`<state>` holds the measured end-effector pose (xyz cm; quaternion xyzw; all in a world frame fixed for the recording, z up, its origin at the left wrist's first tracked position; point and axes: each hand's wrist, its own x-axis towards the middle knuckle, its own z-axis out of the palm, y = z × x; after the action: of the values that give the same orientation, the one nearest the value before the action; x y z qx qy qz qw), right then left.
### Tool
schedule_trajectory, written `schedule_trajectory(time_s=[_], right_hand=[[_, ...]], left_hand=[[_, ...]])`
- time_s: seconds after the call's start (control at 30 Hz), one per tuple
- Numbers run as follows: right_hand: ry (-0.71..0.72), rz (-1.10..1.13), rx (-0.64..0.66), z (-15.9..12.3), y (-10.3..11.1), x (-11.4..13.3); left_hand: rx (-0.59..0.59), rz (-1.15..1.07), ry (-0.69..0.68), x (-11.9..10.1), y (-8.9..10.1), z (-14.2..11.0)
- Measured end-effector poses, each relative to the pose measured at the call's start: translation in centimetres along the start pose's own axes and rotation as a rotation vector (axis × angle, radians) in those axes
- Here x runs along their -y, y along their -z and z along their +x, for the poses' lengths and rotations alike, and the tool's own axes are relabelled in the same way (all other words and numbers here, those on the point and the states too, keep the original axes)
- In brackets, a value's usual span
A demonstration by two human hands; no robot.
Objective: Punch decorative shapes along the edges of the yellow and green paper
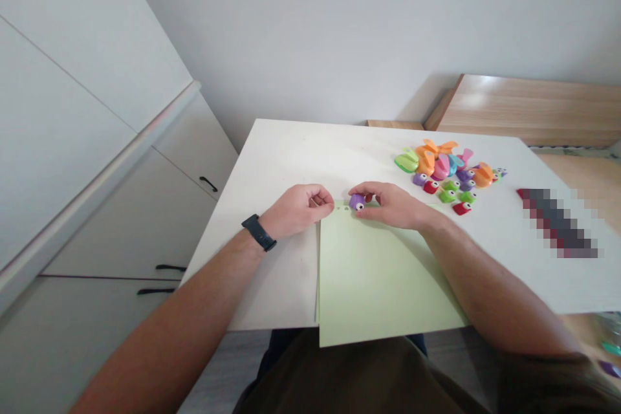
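Observation:
A light green sheet of paper lies on the table, and its near end reaches past the front edge. My left hand is at the sheet's far left corner, thumb and fingers pinched on the edge; the corner itself is hidden. On the far edge, my right hand grips a small purple craft punch with a round white eye, between thumb and fingers. A few small dark marks show in the paper between the punch and my left fingertips.
Several colourful fish-like punches, including a green one, an orange one and a small red one, cluster at the far right of the white table. A blurred-out dark object lies farther right. White cabinets stand left.

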<state>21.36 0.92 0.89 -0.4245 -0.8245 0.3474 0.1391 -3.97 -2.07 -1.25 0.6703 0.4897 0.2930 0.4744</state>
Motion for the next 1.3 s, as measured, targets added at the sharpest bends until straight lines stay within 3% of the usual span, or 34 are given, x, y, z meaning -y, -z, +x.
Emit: schedule_trajectory(time_s=[0.4,1.3], right_hand=[[0.094,-0.022,0.121,-0.27,0.33,0.6],[0.016,0.075,0.164,0.24,0.37,0.45]], left_hand=[[0.007,0.025,-0.012,0.37,0.02,0.06],[0.025,0.027,-0.03,-0.2,0.09,-0.14]])
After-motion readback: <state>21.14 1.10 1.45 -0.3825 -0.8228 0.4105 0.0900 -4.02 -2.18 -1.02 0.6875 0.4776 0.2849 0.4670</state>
